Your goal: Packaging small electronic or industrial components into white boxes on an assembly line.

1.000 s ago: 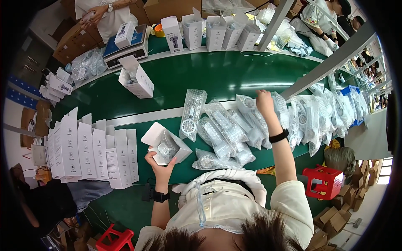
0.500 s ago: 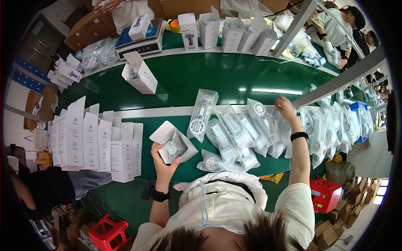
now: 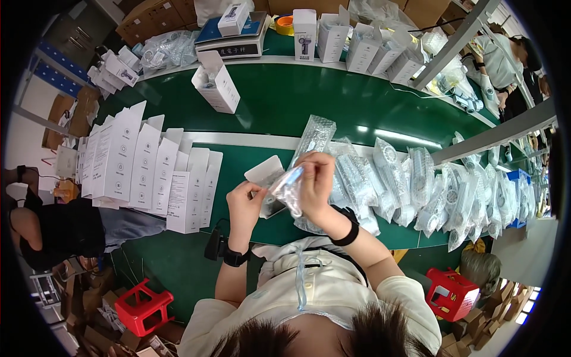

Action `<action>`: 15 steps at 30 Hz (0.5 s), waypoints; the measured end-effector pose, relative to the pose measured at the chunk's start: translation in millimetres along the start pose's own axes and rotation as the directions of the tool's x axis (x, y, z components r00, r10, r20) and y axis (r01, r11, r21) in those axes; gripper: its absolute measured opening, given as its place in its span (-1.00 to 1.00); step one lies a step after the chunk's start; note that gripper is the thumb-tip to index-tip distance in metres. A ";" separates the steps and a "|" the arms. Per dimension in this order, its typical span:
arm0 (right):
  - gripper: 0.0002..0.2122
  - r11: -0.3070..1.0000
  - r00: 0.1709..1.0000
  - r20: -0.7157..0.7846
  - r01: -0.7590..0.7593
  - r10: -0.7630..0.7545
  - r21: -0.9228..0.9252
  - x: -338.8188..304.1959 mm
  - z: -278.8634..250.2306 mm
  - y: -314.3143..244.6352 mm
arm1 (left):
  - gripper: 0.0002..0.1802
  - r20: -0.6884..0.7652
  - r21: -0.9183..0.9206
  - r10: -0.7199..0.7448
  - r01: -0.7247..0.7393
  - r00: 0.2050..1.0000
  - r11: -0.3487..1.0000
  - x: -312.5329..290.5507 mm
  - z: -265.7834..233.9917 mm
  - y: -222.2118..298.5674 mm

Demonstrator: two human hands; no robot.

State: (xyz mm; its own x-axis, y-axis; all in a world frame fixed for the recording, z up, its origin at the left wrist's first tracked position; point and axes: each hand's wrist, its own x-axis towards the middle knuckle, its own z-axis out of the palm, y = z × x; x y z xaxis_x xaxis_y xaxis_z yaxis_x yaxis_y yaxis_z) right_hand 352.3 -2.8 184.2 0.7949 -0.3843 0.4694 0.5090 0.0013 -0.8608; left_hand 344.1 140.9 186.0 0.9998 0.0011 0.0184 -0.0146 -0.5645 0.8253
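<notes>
In front of me stands an open white box, its flap raised and its mouth partly covered by my hands. My left hand is closed, thumb and fingertips pinching the box's left edge. Over the opening, my right hand grips a small shiny clear plastic bag; its contents cannot be made out. A bubble-wrapped handheld fan lies just beyond my right hand. More bubble-wrapped packages are heaped to its right, partly hidden behind my right hand and wrist.
Several upright white cartons line the left side. Across the green table stands another open box, near a scale. A metal post slants in at right. Red stools stand below; other people sit nearby.
My right hand has come left from the wrapped packages to above the box, now holding a clear bag. My left hand has shifted from cupping the box to pinching its edge. The view has shifted.
</notes>
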 end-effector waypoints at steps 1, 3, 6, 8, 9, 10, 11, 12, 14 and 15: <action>-0.95 1.000 1.000 0.005 0.000 0.000 0.004 -6.4 7.6 9.1 | -0.95 -0.047 -0.007 0.064 -0.064 0.997 0.998 0.3 -0.2 -1.7; -0.95 0.986 0.961 0.226 0.167 -0.162 -0.003 -6.9 18.6 10.8 | -0.96 -0.043 -0.024 0.053 -0.054 0.998 0.998 0.0 -1.9 -5.8; -0.92 0.851 0.736 0.609 0.493 -0.295 -0.183 4.1 4.5 8.7 | -0.98 -0.021 -0.066 0.039 -0.040 0.999 0.997 -0.7 -2.0 -13.4; -0.90 0.731 0.563 0.774 0.652 -0.289 -0.202 9.5 -10.2 3.4 | -0.97 -0.029 -0.117 -0.017 0.014 0.999 0.993 -2.7 -2.5 -21.3; -0.87 0.701 0.497 0.846 0.672 -0.192 -0.236 11.4 -21.1 3.2 | -0.96 -0.033 -0.143 -0.045 0.039 0.998 0.989 -2.5 -3.2 -22.5; -0.84 0.668 0.426 0.900 0.696 -0.088 -0.264 12.7 -30.6 2.9 | -0.96 -0.038 -0.144 -0.046 0.040 0.998 0.989 -2.3 -3.8 -22.0; -0.80 0.631 0.352 0.936 0.721 0.020 -0.285 13.0 -35.2 2.4 | -0.94 -0.005 -0.126 -0.048 0.047 0.999 0.991 -1.9 -4.4 -19.6; -0.80 0.631 0.348 0.937 0.723 0.019 -0.281 12.2 -36.3 0.1 | -0.93 0.031 -0.108 -0.048 0.051 0.998 0.993 -1.6 -4.8 -16.1; -0.65 0.675 0.328 0.939 0.671 0.100 -0.306 8.8 -36.1 -6.1 | -0.91 0.059 -0.088 -0.054 0.060 0.997 0.994 -3.2 -7.5 -15.9; -0.57 0.696 0.313 0.939 0.644 0.139 -0.317 6.7 -35.9 -7.5 | -0.89 0.052 -0.119 -0.014 0.020 0.999 0.993 -5.2 -9.9 -17.5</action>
State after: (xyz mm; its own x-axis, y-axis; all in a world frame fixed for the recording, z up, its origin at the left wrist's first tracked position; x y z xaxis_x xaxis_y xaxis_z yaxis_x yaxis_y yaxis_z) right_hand 342.0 -38.6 186.7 0.6299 0.7472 0.2122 0.7612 -0.5395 -0.3599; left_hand 339.0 158.9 177.1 0.9992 -0.0333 -0.0226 0.0047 -0.4619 0.8869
